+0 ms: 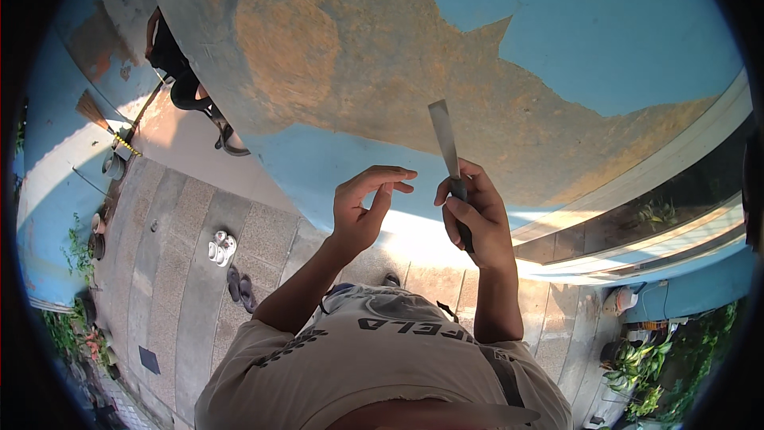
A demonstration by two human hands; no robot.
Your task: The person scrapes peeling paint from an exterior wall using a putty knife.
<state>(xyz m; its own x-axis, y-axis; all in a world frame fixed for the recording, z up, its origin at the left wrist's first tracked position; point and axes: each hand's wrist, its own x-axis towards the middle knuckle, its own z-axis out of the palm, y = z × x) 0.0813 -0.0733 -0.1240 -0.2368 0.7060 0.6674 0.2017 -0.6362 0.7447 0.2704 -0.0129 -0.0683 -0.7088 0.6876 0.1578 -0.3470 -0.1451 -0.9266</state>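
I take the right hand (485,227) as the centre of my clock. Its fingers are closed around the dark handle of the scraper (447,147), whose metal blade points to 11 o'clock, in front of the wall. I cannot tell whether the tip touches. At 9 o'clock, the left hand (358,209) is half-spread, its fingers softly bent, and holds nothing. The bare rough patch (398,56) spreads at 11 o'clock, the blue paint (605,24) lies at 1 o'clock, and the window (656,211) sits at 3 o'clock.

For good work with this blade, I would hold it low against the surface, press evenly and keep its corners from digging in. The free hand should, in my judgement, stay out of the blade's path.
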